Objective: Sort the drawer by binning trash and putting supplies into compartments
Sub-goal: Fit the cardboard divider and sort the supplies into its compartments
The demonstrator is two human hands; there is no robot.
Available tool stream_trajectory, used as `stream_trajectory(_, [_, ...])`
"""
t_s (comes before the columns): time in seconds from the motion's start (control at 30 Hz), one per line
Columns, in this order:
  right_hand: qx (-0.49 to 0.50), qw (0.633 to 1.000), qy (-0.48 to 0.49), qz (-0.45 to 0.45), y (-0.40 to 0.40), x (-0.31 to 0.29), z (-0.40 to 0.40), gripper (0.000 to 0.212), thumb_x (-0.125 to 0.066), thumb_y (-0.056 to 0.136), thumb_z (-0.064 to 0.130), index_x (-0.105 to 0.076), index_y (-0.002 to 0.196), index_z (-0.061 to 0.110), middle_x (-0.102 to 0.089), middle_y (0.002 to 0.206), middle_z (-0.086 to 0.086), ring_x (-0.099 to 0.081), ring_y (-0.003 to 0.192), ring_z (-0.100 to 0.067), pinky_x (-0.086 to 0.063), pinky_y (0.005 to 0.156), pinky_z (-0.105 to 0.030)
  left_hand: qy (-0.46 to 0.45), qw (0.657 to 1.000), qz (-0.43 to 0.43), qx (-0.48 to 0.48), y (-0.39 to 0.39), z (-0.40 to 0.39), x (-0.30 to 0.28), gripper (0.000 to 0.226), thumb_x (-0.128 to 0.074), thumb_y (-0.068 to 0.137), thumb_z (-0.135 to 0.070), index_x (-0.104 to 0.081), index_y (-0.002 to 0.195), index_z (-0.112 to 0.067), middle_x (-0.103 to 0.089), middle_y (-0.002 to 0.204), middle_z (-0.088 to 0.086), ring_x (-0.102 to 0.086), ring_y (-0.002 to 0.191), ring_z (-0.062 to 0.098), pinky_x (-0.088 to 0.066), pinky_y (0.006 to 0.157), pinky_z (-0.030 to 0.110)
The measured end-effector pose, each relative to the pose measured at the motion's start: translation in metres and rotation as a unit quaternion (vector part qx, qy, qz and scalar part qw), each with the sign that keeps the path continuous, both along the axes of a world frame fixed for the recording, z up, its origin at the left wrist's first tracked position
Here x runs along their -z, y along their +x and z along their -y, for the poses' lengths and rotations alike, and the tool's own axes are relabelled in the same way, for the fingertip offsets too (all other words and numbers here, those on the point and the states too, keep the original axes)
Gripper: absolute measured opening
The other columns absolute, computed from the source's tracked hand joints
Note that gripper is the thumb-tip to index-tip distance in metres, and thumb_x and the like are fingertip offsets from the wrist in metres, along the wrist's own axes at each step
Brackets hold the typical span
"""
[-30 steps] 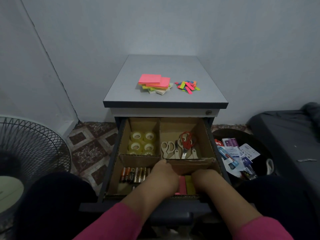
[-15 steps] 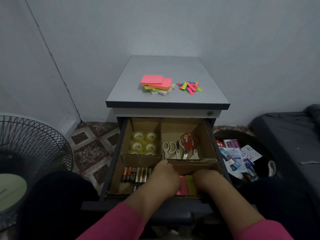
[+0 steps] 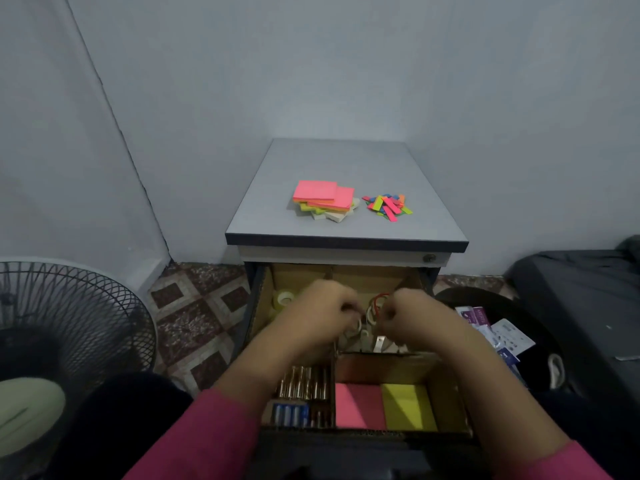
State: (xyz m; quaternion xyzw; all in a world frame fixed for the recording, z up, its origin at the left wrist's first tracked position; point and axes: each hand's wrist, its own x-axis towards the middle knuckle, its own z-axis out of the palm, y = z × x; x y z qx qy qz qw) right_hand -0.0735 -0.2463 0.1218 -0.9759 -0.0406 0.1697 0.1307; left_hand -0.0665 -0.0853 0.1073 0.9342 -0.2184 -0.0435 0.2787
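Observation:
The open drawer has cardboard compartments. My left hand and my right hand are both in the back right compartment, fingers curled over the scissors with white and red handles. Each hand seems to grip a handle, though blur hides the exact hold. Tape rolls lie in the back left compartment and batteries in the front left. Pink and yellow sticky notes fill the front right.
On the cabinet top lie a stack of sticky notes and a pile of coloured page flags. A black bin with wrappers stands right of the drawer. A floor fan stands left, dark bedding right.
Both hands left the front right compartment with the sticky notes and moved back into the scissors compartment. The camera has tilted so the drawer sits lower in view.

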Motion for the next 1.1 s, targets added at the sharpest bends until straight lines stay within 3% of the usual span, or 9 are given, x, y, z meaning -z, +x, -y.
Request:
stream_trajectory(0.17, [0.055,0.964,0.187,0.181,0.042,-0.030,-0.017,0.015,-0.060,0.092,0.034,-0.066,0.092,0.020,-0.062,0.082,0.008,-0.056,0.074,-0.002,-0.045,0.064,-0.021,-0.165,0.969,0.081,-0.162,0.052,-0.021,-0.030,0.018,-0.060,0.091,-0.017,-0.071,0.106,-0.020,-0.067,0.103,-0.007,-0.059,0.096,0.007,-0.045,0.085,0.022])
stream_trajectory(0.3, [0.118,0.909,0.287,0.280,0.085,-0.038,-0.030,0.020,-0.054,0.093,0.024,-0.068,0.093,0.009,-0.063,0.077,0.003,-0.061,0.075,-0.015,-0.054,0.076,-0.038,-0.239,0.926,0.123,-0.266,0.093,-0.036,-0.039,0.015,-0.057,0.091,-0.012,-0.069,0.100,-0.012,-0.066,0.099,0.000,-0.058,0.092,0.013,-0.043,0.079,0.022])
stream_trajectory(0.43, [0.173,0.894,0.332,0.245,0.120,-0.044,-0.039,0.032,-0.054,0.092,0.020,-0.066,0.091,-0.010,-0.068,0.080,-0.023,-0.067,0.078,-0.036,-0.055,0.076,-0.049,-0.237,0.914,0.088,-0.318,0.123,-0.041,-0.042,0.012,-0.056,0.094,-0.019,-0.061,0.091,-0.009,-0.057,0.087,0.000,-0.052,0.080,0.013,-0.040,0.071,0.024])
stream_trajectory(0.53, [0.205,0.899,0.339,0.187,0.141,-0.046,-0.042,0.032,-0.056,0.090,0.021,-0.067,0.092,-0.009,-0.069,0.072,-0.017,-0.067,0.063,-0.028,-0.058,0.075,-0.042,-0.207,0.915,0.046,-0.342,0.142,-0.040,-0.043,0.038,-0.055,0.094,-0.029,-0.042,0.063,-0.012,-0.040,0.061,0.001,-0.037,0.054,0.016,-0.033,0.056,0.028])
stream_trajectory(0.6, [0.217,0.899,0.348,0.151,0.151,-0.046,-0.042,0.029,-0.058,0.089,0.019,-0.066,0.095,-0.008,-0.067,0.067,-0.012,-0.063,0.054,-0.020,-0.057,0.070,-0.037,-0.206,0.910,0.022,-0.359,0.152,-0.039,-0.044,0.045,-0.055,0.094,-0.033,-0.034,0.059,-0.014,-0.034,0.056,0.001,-0.031,0.049,0.015,-0.026,0.049,0.028])
stream_trajectory(0.7, [0.239,0.898,0.346,0.125,0.158,-0.048,-0.044,0.020,-0.062,0.088,0.016,-0.065,0.089,-0.004,-0.065,0.066,-0.010,-0.061,0.055,-0.018,-0.057,0.069,-0.035,-0.251,0.890,-0.017,-0.380,0.160,-0.036,-0.047,0.037,-0.061,0.091,-0.028,-0.043,0.063,-0.011,-0.045,0.062,0.003,-0.041,0.053,0.015,-0.031,0.049,0.026])
stream_trajectory(0.77, [0.252,0.891,0.360,0.112,0.159,-0.050,-0.045,0.015,-0.062,0.088,0.012,-0.061,0.078,0.001,-0.061,0.064,-0.010,-0.058,0.052,-0.017,-0.053,0.059,-0.029,-0.283,0.875,-0.037,-0.392,0.164,-0.036,-0.048,0.026,-0.065,0.088,-0.021,-0.053,0.070,-0.007,-0.057,0.073,0.009,-0.049,0.059,0.017,-0.035,0.049,0.026])
stream_trajectory(0.97, [0.252,0.794,0.541,0.113,0.154,-0.046,-0.042,0.019,-0.058,0.091,0.003,-0.059,0.072,0.006,-0.055,0.068,-0.010,-0.052,0.056,-0.016,-0.053,0.050,-0.025,-0.426,0.823,-0.102,-0.362,0.156,-0.038,-0.055,0.015,-0.057,0.092,-0.013,-0.062,0.097,0.001,-0.058,0.078,0.011,-0.042,0.053,0.013,-0.034,0.046,0.022])
stream_trajectory(1.1, [0.193,0.810,0.537,0.137,0.138,-0.044,-0.032,0.012,-0.057,0.092,0.011,-0.063,0.081,0.008,-0.059,0.073,-0.005,-0.054,0.059,-0.012,-0.047,0.051,-0.023,-0.446,0.837,-0.106,-0.300,0.135,-0.040,-0.060,0.010,-0.050,0.093,-0.011,-0.057,0.091,-0.005,-0.056,0.066,0.007,-0.043,0.051,0.013,-0.035,0.047,0.024])
